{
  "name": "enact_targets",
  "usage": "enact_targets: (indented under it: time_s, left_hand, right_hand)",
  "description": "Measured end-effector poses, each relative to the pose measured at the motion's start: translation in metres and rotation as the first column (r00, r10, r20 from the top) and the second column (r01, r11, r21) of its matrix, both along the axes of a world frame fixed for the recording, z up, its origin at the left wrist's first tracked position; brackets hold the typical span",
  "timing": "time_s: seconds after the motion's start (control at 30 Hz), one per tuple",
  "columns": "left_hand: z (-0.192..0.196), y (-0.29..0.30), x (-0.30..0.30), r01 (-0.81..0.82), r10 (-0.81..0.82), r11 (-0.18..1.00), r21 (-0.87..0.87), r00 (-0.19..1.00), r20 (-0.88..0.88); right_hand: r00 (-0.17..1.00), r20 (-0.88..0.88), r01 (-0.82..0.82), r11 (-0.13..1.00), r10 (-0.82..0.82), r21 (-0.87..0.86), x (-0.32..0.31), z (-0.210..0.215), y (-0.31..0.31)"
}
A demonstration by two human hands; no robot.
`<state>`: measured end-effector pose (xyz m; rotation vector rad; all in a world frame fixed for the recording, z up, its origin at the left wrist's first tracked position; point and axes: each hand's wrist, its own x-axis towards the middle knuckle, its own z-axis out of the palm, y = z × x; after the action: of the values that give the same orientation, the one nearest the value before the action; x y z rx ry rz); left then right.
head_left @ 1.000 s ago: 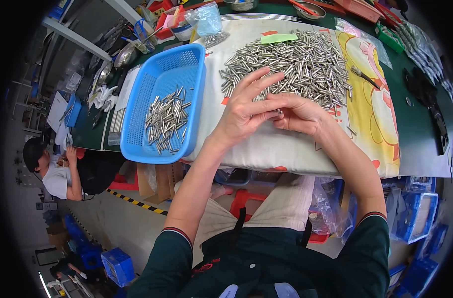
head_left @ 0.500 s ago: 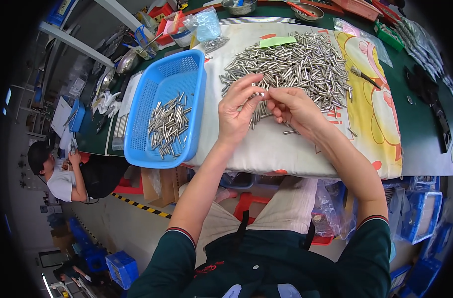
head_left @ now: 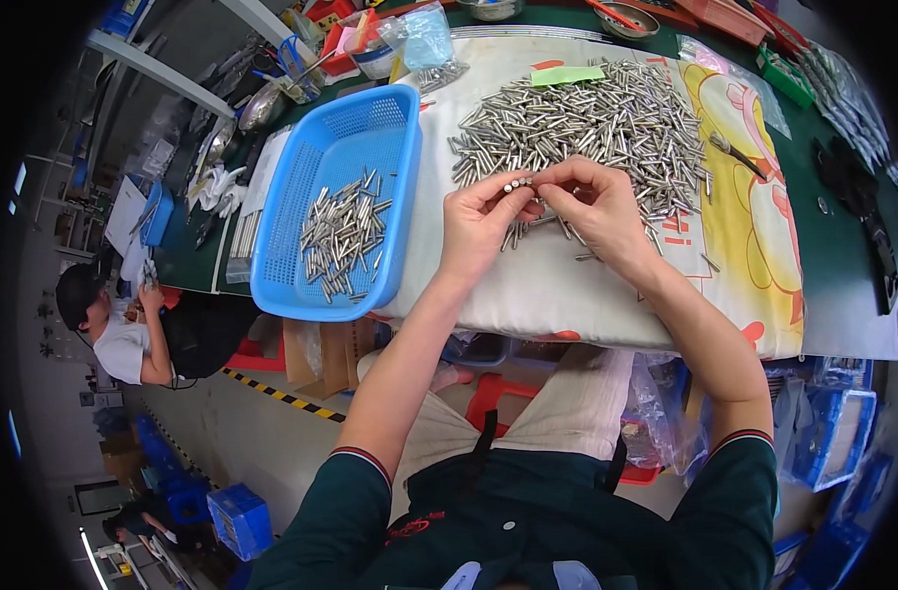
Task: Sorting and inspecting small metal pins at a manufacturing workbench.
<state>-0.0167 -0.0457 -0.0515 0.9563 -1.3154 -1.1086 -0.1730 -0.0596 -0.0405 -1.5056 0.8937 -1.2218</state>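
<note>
left hand (head_left: 474,221), seen through my remote feed: grip narrow, holding a short row of metal pins (head_left: 517,185).
right hand (head_left: 606,211): fingertips at the row's right end; whether its grip holds any, i cannot tell.
row: above the cloth (head_left: 567,305), near the heap (head_left: 592,118).
basket (head_left: 346,157), blue, left: more pins.

The pins (head_left: 656,123) are silver-grey, the basket (head_left: 316,312) bright blue and the slip (head_left: 567,76) pale green. The cloth (head_left: 557,295) is off-white with red marks, its right side yellow with curving orange-red outlines and a patch of pink; the tabletop (head_left: 825,256) is dark green. The shirt (head_left: 552,501) is dark green with red-and-white striped cuffs (head_left: 365,456), the trousers (head_left: 582,393) cream, the stool (head_left: 488,395) red. Tape (head_left: 287,396) on the grey floor (head_left: 257,433) runs in black and yellow stripes
</note>
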Motion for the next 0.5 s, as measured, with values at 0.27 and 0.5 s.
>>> enact_targets:
  time_s: [0.27,0.5]
  left_hand:
    - [0.0032,0.0024,-0.0018,-0.026,0.027,0.999,-0.031,0.999,0.037]
    - [0.0008,0.0011,-0.0011,-0.002,0.003,1.0,-0.025,1.0,0.019]
  right_hand:
    - [0.999,0.043,-0.031,0.999,0.03,0.013,-0.0001,-0.0015,0.0001]
    - [0.999,0.032,-0.033,0.999,0.032,0.04,-0.0009,0.0,0.0002]
